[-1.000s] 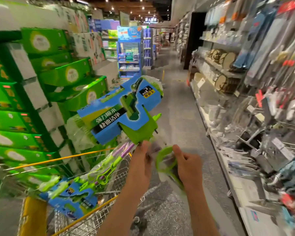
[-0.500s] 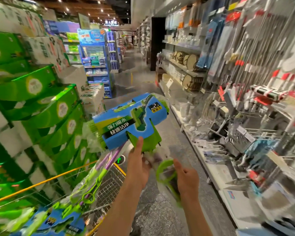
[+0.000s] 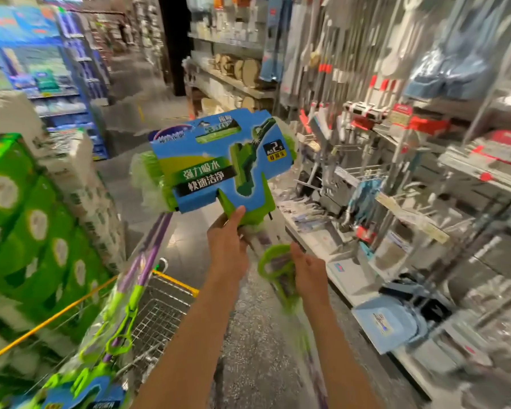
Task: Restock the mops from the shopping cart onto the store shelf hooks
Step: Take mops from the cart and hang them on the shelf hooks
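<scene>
I hold one packaged mop in the aisle, its green head in a blue card sleeve raised at chest height. My left hand grips the neck just under the green head. My right hand grips the shaft lower down by the green loop lever. The shopping cart is at lower left with more mops of the same kind standing in it, purple shafts leaning out. The store shelf with hooks runs along the right, hung with mops and brooms.
Stacks of green tissue packs line the left side behind the cart. A blue display rack stands further up the aisle. Blue dustpans and grey goods fill the low shelf at right. The grey aisle floor runs ahead between them.
The view has swung right toward the hook shelf, and the mop head has travelled right and up with both hands still holding it. The cart has slid toward the lower left.
</scene>
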### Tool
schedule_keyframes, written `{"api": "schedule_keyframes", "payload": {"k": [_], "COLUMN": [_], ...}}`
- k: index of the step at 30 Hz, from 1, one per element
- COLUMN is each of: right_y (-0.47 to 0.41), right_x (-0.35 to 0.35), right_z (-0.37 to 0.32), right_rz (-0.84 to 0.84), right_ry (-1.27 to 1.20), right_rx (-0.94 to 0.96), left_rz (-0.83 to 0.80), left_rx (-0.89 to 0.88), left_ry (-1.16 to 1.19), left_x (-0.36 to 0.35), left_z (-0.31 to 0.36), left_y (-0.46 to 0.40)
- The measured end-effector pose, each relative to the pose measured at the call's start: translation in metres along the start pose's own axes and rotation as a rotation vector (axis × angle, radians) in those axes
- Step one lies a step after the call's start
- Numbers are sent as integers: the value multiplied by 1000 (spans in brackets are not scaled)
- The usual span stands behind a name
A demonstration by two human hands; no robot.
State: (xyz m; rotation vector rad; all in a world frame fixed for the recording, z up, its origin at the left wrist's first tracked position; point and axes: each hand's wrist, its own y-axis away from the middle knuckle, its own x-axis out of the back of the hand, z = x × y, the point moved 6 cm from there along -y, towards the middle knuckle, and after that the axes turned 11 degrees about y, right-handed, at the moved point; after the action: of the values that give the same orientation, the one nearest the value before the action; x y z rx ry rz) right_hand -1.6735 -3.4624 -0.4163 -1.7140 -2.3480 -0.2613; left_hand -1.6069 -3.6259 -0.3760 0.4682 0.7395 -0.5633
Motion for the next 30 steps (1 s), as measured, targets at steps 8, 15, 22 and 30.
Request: {"api": "schedule_keyframes", "payload": {"k": [8, 15, 22, 30], "right_y": [12, 20, 43, 97], "right_x": [72, 142, 239, 371], "right_z": [13, -22, -18, 14], "right_rz": [128, 276, 418, 670], "right_ry": [-74, -104, -127, -158], "right_rx": [-36, 98, 99, 92], "left_rz": [-253, -513, -707, -946], "left_rx": [114, 252, 453, 527], "left_ry": [-83, -137, -148, -284], "left_x": [-30, -75, -128, -188], "left_z": [-52, -110, -176, -256], "left_y": [23, 68, 135, 229]}}
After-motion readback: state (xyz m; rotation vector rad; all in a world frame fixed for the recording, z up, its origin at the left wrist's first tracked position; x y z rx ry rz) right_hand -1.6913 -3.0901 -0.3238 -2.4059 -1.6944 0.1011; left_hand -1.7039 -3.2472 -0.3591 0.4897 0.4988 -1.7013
